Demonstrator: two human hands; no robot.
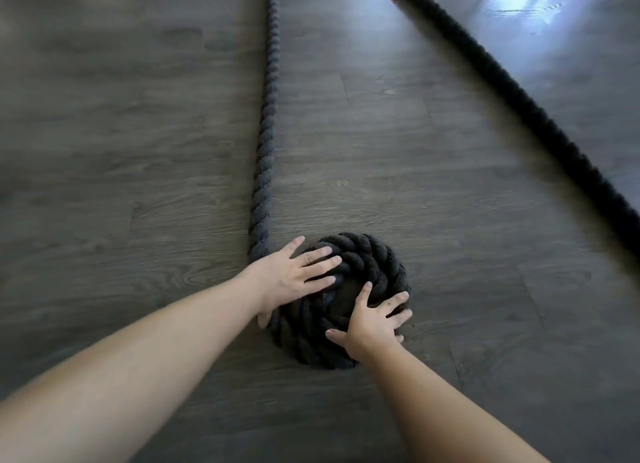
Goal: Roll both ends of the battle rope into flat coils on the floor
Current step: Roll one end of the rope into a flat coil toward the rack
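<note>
both hands' grip flat, fingers spread: left hand (294, 279), right hand (372, 324) pressing coil (363, 254).

— Where's the coil (341, 301) lying?

— On the floor (138, 185), right in front of me. My left hand (294, 277) lies on its left side, my right hand (372, 324) on its near right edge.

— And the rope feeding it?

— That rope (265, 133) leaves the coil's left side, just beyond my left hand, and runs straight away from me. A second stretch of rope (512, 91) lies well apart on the right, slanting from far centre toward the near right.
</note>
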